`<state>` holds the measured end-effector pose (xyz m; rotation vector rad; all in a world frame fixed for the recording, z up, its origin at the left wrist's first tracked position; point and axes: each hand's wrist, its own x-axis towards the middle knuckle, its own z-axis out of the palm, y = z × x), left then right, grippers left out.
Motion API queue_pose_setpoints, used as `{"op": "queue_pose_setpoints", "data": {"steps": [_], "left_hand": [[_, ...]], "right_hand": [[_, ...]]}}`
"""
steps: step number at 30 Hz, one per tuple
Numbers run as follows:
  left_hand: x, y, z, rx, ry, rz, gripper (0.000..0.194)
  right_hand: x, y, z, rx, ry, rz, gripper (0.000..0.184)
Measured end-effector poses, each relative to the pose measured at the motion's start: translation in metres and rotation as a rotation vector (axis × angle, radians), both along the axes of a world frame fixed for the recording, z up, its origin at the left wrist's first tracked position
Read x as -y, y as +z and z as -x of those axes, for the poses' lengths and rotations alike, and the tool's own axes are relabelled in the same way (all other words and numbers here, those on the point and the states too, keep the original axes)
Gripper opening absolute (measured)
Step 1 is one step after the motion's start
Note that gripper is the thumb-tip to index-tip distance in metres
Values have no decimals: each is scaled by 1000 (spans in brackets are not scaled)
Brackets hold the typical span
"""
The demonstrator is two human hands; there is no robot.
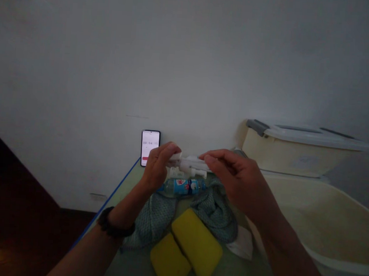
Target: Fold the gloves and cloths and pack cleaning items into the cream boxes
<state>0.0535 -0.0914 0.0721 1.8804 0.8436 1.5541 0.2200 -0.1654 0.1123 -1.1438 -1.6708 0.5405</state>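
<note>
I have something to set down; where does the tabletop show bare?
Tabletop shows bare between the left forearm and yellow sponges, also just below the crumpled white item. Crowded: around the blue-labelled bottle and blue-green cloths.

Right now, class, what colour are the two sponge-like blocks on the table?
Both blocks are yellow, shown best in the head view.

This looks like a home corner: a cloth-covered tabletop against a plain wall, with yellow sponges, knitted cloths and a storage bin.
</note>
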Motion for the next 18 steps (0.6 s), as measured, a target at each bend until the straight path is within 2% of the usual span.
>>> {"op": "queue_pose_setpoints", "data": {"steps": [3, 8, 13, 18], "left_hand": [[0, -2, -1, 18, -80, -23, 32], [7, 1, -5, -22, -138, -17, 25], [9, 6, 0, -195, -231, -11, 8], [8, 12, 7, -393, -270, 20, 10]], "right_hand": [[0, 2, -6, -2, -50, -4, 17], [2, 5, -12, 20, -22, 27, 18], [3, 6, -15, 3, -58, 40, 17], [2, 5, -16, 9, -52, 29, 18]]}}
